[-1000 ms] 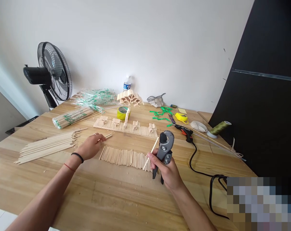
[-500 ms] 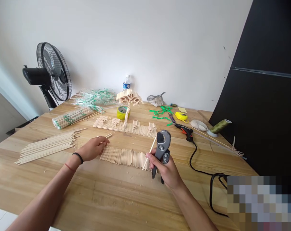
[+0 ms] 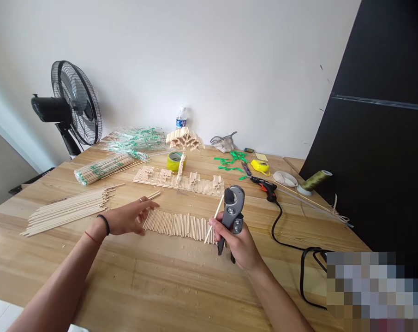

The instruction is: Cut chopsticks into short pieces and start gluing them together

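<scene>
My left hand (image 3: 131, 217) is at the left end of a row of short cut wooden sticks (image 3: 174, 224), thumb and fingers spread apart around that end. Just beyond its fingertips lie a couple of loose short sticks (image 3: 154, 195). My right hand (image 3: 241, 240) grips a grey ratchet cutter (image 3: 231, 212), along with a thin wooden stick (image 3: 215, 217) pinched by the thumb, over the row's right end. Behind the row stands a model made of sticks: a flat base (image 3: 170, 182) with small stick clusters and a tree-like piece (image 3: 183, 138) with a spreading top.
Long sticks (image 3: 68, 207) lie at left, near a wrapped stick bundle (image 3: 103, 168) and plastic wrappers (image 3: 136, 138). A fan (image 3: 75, 103) stands behind. At right are a glue gun (image 3: 266, 188) with black cord, a yellow tape measure (image 3: 260, 166) and a thread spool (image 3: 314, 182).
My left hand has drawn slightly left and toward me, and its fingers have spread around the row's end. My right hand holds the cutter and stick almost unmoved.
</scene>
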`<state>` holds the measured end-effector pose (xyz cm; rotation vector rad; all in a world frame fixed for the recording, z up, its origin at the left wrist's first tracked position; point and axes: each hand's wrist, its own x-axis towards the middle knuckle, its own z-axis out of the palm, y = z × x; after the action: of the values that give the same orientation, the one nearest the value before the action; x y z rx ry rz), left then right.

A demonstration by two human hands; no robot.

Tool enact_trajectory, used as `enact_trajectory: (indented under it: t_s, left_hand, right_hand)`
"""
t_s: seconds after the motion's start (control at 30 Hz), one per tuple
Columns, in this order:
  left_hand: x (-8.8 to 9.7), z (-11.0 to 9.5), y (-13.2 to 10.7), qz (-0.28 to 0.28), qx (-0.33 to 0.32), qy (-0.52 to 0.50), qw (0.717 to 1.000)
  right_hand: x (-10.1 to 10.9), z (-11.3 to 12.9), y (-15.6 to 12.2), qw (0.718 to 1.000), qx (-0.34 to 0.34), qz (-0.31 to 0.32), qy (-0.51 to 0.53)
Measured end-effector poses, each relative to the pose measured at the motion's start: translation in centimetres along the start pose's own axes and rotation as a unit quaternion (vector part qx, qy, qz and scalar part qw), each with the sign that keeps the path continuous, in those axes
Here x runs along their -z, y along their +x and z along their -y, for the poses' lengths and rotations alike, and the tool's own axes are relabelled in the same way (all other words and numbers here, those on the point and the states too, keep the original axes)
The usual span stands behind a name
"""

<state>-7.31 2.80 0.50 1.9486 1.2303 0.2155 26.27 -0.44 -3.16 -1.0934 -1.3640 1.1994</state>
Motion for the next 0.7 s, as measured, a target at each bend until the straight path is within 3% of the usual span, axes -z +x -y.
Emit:
enact_trajectory:
  t_s: [0.7]
  left_hand:
    - [-0.18, -0.51, 0.11, -0.046, -0.025, 0.023, 0.998]
  right_hand:
    - [-0.05, 0.33, -0.06, 1.000, -0.001, -0.005, -0.003]
